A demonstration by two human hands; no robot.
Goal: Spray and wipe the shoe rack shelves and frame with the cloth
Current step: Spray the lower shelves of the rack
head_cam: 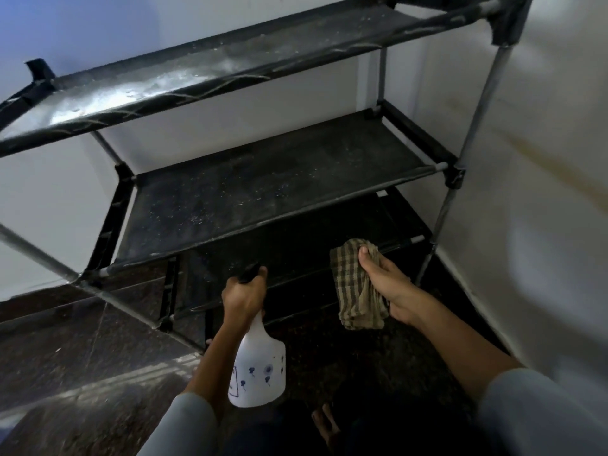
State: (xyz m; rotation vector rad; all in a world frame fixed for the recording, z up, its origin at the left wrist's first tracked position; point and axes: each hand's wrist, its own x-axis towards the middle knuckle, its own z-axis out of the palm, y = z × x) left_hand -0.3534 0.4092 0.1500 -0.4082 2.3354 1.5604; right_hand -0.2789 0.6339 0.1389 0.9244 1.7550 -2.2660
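Upper shelves (263,189) are judged sprayed but unwiped, the lowest pending: spray bottle (258,370) is gripped by the left hand (243,296), checked cloth (357,287) clutched in the right hand (391,284).

Spray bottle (258,370) left of cloth (357,286), both before shoe rack (263,192)

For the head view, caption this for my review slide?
Left hand aims spray bottle at shoe rack; right hand grips checked cloth.
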